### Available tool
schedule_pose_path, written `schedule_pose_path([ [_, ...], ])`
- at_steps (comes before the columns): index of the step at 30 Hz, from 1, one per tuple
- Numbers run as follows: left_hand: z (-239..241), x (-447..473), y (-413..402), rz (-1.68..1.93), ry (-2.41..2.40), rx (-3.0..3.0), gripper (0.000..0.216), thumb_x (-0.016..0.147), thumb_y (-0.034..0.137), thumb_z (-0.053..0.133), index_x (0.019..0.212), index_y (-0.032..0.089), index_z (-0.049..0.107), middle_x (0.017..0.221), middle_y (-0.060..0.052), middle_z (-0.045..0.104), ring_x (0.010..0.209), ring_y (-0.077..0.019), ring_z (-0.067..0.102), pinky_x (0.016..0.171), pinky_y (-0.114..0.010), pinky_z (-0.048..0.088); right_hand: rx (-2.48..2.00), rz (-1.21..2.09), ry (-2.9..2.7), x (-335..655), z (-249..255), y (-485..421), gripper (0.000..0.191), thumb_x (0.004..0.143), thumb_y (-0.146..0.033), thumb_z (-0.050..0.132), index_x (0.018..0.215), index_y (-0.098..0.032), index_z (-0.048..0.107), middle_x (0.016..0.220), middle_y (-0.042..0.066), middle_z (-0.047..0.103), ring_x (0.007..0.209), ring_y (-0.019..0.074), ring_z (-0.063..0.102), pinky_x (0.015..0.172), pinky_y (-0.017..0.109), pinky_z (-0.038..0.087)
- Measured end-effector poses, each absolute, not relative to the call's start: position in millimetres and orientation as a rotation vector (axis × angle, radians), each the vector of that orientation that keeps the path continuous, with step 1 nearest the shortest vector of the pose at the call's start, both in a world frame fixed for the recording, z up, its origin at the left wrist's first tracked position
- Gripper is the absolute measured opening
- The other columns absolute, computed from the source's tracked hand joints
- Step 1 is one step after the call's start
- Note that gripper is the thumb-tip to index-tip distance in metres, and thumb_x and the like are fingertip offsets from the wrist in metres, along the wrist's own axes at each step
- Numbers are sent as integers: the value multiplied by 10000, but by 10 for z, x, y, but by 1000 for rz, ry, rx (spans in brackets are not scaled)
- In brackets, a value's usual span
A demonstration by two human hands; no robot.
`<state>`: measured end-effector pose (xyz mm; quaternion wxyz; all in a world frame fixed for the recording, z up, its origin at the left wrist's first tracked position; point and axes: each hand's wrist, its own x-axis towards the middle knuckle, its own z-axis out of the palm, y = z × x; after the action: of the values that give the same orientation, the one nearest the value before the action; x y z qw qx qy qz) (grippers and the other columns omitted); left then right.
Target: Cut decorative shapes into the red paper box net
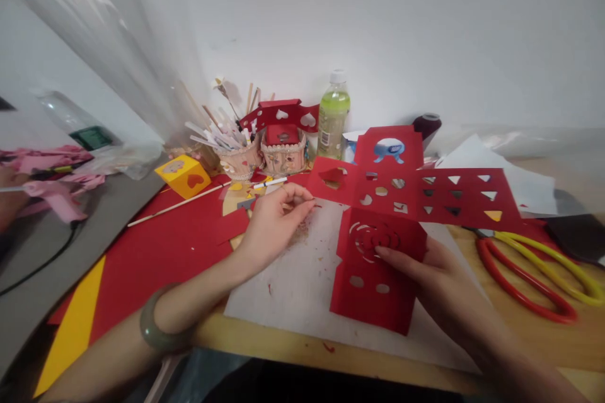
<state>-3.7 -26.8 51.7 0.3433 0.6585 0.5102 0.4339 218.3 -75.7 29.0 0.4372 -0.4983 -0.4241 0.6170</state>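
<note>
A red cut-out card (416, 195), shaped like an unfolded box with heart, triangle and round holes, lies on a white sheet (293, 283). My right hand (439, 280) grips its near flap, thumb pressed on a swirl pattern cut into it. My left hand (274, 220) hovers over the white sheet to the card's left, fingertips pinched together on something too small to name. Red paper scraps lie under it. A green bangle (158, 327) sits on my left wrist.
Red and yellow-handled scissors (534, 271) lie at right. Behind stand a green drink bottle (333, 114), a cup of pens and sticks (239, 151), a decorated red box (283, 138) and a yellow cube (185, 175). Red and yellow paper (155, 252) covers the left; pink items (51, 179) lie far left.
</note>
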Motion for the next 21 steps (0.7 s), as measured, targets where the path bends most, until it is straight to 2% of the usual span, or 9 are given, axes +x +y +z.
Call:
schedule_pose_path([
  [3, 423, -136, -239, 963, 1334, 1735, 24, 745, 181, 649, 724, 191, 651, 752, -10, 678, 765, -181, 628, 688, -264, 484, -1192, 1599, -953, 2201, 276, -733, 220, 737, -337, 747, 939, -262, 698, 965, 23, 755, 823, 229, 712, 730, 339, 585],
  [5, 381, -119, -242, 858, 1274, 1716, 170, 799, 259, 620, 652, 182, 657, 699, -25, 683, 722, -179, 642, 653, -258, 496, -1158, 1644, -904, 2188, 276, -712, 230, 726, -315, 757, 937, -247, 698, 959, 34, 755, 829, 228, 712, 762, 347, 579],
  [8, 338, 14, -262, 781, 1143, 1639, 243, 883, 332, 525, 833, 164, 693, 783, -48, 715, 699, -157, 675, 618, -244, 521, -1102, 1708, -905, 2151, 284, -689, 269, 727, -293, 751, 979, -228, 688, 974, 49, 752, 849, 226, 710, 813, 370, 561],
  [9, 326, 68, -267, 786, 1114, 1615, 199, 856, 311, 571, 933, 163, 679, 831, -50, 719, 719, -155, 682, 618, -238, 526, -1092, 1717, -934, 2142, 288, -682, 282, 729, -294, 747, 996, -227, 683, 980, 48, 750, 853, 225, 709, 824, 375, 555],
  [11, 304, 158, -274, 817, 1085, 1586, 298, 757, 215, 683, 1046, 159, 639, 839, -40, 714, 736, -155, 683, 629, -236, 530, -1109, 1680, -1039, 2142, 295, -664, 292, 735, -308, 737, 1011, -233, 675, 977, 39, 750, 852, 222, 706, 820, 377, 549],
  [13, 290, 203, -275, 861, 1076, 1582, 371, 696, 130, 712, 1057, 153, 630, 775, -18, 697, 707, -148, 670, 635, -239, 526, -1166, 1548, -1179, 2177, 296, -633, 253, 738, -333, 732, 963, -230, 680, 927, 28, 752, 801, 213, 701, 751, 354, 554],
  [16, 285, 197, -276, 925, 1063, 1609, 259, 716, 115, 688, 970, 150, 654, 735, -3, 675, 680, -144, 650, 637, -251, 523, -1200, 1332, -1295, 2281, 269, -575, 214, 741, -354, 728, 910, -228, 687, 881, 12, 746, 756, 192, 679, 699, 319, 538],
  [18, 282, 171, -284, 959, 1047, 1641, 146, 761, 150, 677, 906, 148, 659, 795, -19, 679, 724, -155, 649, 676, -274, 533, -1183, 1254, -1304, 2354, 235, -553, 228, 750, -352, 720, 946, -239, 692, 934, 13, 743, 831, 203, 674, 775, 339, 528],
  [21, 260, 142, -294, 1027, 1036, 1700, 207, 884, 272, 614, 1046, 144, 617, 1043, -66, 639, 895, -188, 632, 791, -355, 537, -1191, 1099, -1322, 2416, 205, -567, 272, 765, -353, 711, 1026, -279, 688, 1042, 18, 727, 981, 249, 650, 879, 411, 495],
])
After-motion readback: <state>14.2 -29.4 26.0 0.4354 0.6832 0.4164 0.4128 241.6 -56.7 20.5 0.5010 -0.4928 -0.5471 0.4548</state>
